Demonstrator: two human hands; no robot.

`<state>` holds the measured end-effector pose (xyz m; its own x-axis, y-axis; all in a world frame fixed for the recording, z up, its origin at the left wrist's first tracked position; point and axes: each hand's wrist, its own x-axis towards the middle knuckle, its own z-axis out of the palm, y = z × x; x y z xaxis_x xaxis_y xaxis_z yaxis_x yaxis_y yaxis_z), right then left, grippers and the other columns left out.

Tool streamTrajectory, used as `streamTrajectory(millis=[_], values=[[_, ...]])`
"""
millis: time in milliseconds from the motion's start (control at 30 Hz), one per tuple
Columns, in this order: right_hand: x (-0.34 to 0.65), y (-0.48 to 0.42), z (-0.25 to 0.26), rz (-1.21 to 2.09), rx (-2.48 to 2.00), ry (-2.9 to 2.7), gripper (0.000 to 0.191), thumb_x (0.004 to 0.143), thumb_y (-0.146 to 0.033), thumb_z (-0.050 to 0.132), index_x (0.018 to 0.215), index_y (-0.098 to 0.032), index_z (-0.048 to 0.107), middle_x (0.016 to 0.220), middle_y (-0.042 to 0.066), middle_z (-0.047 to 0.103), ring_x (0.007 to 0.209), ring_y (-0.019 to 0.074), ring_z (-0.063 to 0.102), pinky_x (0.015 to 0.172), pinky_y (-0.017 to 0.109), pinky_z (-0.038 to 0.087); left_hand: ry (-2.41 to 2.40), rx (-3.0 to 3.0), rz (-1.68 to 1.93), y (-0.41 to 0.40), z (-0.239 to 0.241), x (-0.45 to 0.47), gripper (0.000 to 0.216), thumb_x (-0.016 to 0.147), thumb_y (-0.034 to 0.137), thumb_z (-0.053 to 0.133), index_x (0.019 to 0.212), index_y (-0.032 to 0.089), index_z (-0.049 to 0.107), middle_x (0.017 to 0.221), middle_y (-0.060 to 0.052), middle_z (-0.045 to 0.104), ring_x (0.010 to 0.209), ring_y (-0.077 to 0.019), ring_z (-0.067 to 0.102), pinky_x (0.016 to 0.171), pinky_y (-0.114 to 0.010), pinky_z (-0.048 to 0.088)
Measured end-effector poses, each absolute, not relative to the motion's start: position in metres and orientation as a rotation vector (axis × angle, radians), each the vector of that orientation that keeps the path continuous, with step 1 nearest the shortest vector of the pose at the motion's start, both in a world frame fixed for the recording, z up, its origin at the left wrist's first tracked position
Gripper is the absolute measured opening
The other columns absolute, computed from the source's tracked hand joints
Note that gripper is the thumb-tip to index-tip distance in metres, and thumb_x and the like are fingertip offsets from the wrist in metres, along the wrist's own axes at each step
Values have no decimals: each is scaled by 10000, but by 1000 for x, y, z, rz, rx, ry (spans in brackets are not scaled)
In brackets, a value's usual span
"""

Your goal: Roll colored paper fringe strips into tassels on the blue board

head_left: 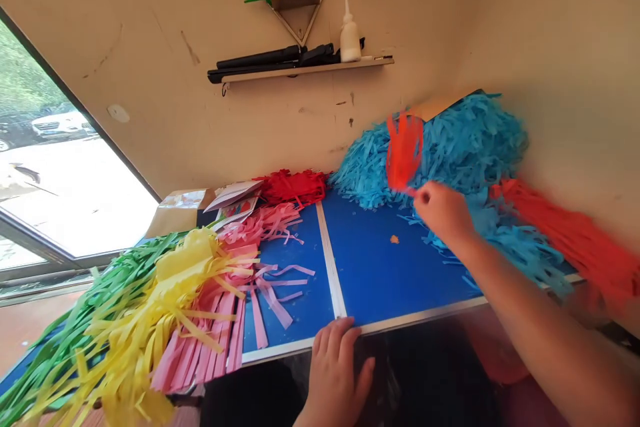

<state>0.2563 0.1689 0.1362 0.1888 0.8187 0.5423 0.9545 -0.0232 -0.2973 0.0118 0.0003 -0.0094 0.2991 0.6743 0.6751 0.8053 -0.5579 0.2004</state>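
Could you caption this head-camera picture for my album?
Red-orange paper tassel held up in the right hand's grip, before light-blue paper fringe heaped on a white-lined blue table.

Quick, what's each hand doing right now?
Left hand: open, holding nothing visible, fingertips at the table edge.
Right hand: closed, holding an orange-red tassel.
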Motion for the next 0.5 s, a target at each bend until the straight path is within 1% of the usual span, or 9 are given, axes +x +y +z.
streamTrajectory(millis=[33,67,133,200,367,433,500], values=[[256,158,114,-223,-1912,-1753,120,751,-180,464,679,-185,559,668,51,592,622,168,537,523,259,307,-1369,-2375,-1080,0,-7,12,231,866,306,448,1045,183,527,1030,-92,627,935,-235,596,761,-387,496],[256,150,92,-195,-1943,-1791,132,734,-151,470,626,-185,539,613,44,571,568,160,515,501,261,280,-1375,-2358,-1074,-1,-5,13,227,865,297,444,1038,180,533,1028,-92,629,935,-234,596,761,-385,493],[258,138,56,-150,-1988,-1842,130,725,-129,468,624,-187,526,593,31,561,517,145,484,480,258,245,-1386,-2351,-1076,-2,-3,14,221,860,288,444,1024,181,546,1033,-87,630,946,-227,591,776,-372,484],[259,132,36,-127,-2011,-1871,115,746,-139,453,679,-188,532,615,30,569,522,143,485,483,255,239,-1384,-2369,-1067,-4,-2,15,209,847,286,463,1004,190,563,1040,-75,632,953,-220,587,795,-359,473],[255,119,33,-13,-2079,-1913,98,788,-224,448,774,-200,542,773,36,598,644,151,537,516,244,289,-1443,-2365,-1070,-3,-1,17,200,832,294,484,982,204,582,1060,-53,634,956,-219,584,812,-366,453],[260,109,36,44,-2119,-1876,145,801,-313,457,794,-210,558,824,36,604,679,160,552,528,245,318,-1439,-2353,-1108,1,-1,16,201,838,297,483,983,200,585,1061,-55,636,950,-220,589,799,-366,458],[275,100,39,52,-2160,-1827,219,818,-390,434,787,-224,574,832,35,609,683,169,559,535,253,338,-1376,-2368,-1163,4,-1,14,194,842,288,492,981,195,589,1049,-61,640,936,-220,597,781,-363,469]])
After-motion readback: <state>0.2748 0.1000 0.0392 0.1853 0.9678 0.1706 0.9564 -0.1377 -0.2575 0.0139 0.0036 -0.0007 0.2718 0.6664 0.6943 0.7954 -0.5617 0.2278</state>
